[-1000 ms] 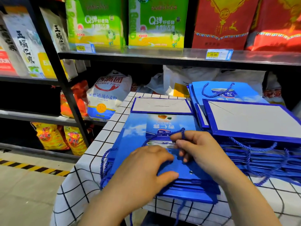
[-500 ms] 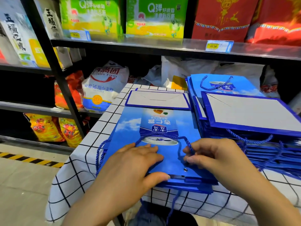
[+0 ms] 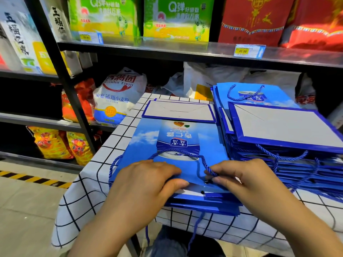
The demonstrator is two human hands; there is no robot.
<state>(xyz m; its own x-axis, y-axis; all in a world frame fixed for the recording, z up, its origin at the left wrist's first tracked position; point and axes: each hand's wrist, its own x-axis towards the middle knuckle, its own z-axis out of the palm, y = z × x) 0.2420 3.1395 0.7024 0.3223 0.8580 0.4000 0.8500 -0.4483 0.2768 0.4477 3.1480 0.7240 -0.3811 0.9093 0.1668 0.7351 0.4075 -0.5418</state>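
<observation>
A blue paper bag [image 3: 176, 138] is lying flat on top of a low pile of bags [image 3: 204, 204] at the near edge of a table covered with a checked cloth [image 3: 89, 197]. Its printed face is pointing up and its mouth is facing the person.

The left hand [image 3: 148, 182] is resting on the bag's near left part. Its fingers are lying close together and nearly straight across the paper, and the thumb is pressing along the near rim.

The right hand [image 3: 246, 184] is working at the bag's near right corner. Its thumb and forefinger are pinching the blue cord handle [image 3: 205, 163] just beside an eyelet, while its other fingers are curling loosely inward. From the pinch the cord is arcing away across the bag's face, towards the left.

Just to the right, a taller stack [image 3: 289, 160] of the same folded bags is sitting with cords spilling over its near side. Beyond the table, a white flour sack [image 3: 118, 97] is leaning on a lower shelf at the far left. Above it, a metal shelf [image 3: 167, 51] is carrying green boxes [image 3: 176, 17], red packs [image 3: 254, 17] and a yellow price tag [image 3: 243, 51].
</observation>
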